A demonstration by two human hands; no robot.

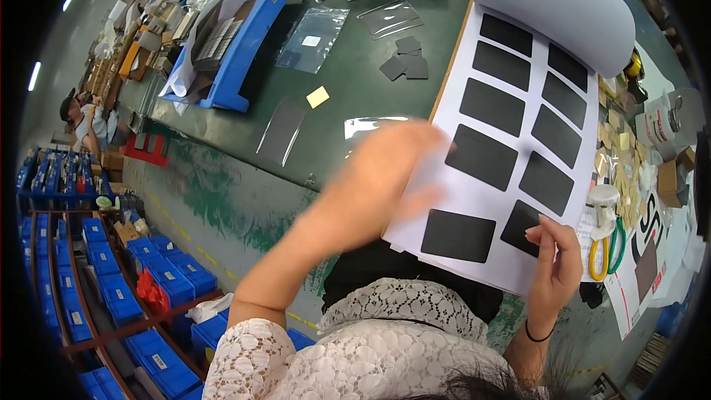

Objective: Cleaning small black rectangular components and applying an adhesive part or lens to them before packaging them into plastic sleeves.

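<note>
A white sheet (pixel 459 241) lies before me with two columns of black rectangular pieces (pixel 482 157) on it. My right hand (pixel 559 255) is at its lower right, thumb and fingertips pinched together at the edge of the lowest right black piece (pixel 521 227). Over the sheet's left edge is my left hand (pixel 389 174), smeared by motion, so its fingers and anything in them cannot be made out. Just beyond it, a clear plastic piece (pixel 363 127) is partly covered by that hand.
The sheet's far end curls into a white roll (pixel 555 7). On the green table (pixel 222 130) lie small dark squares (pixel 407 61), a yellow note (pixel 318 97), clear sleeves (pixel 315 38) and a blue bin (pixel 241 52). Scissors with yellow and green handles (pixel 607 248) lie right; blue bins (pixel 118 296) fill racks at left.
</note>
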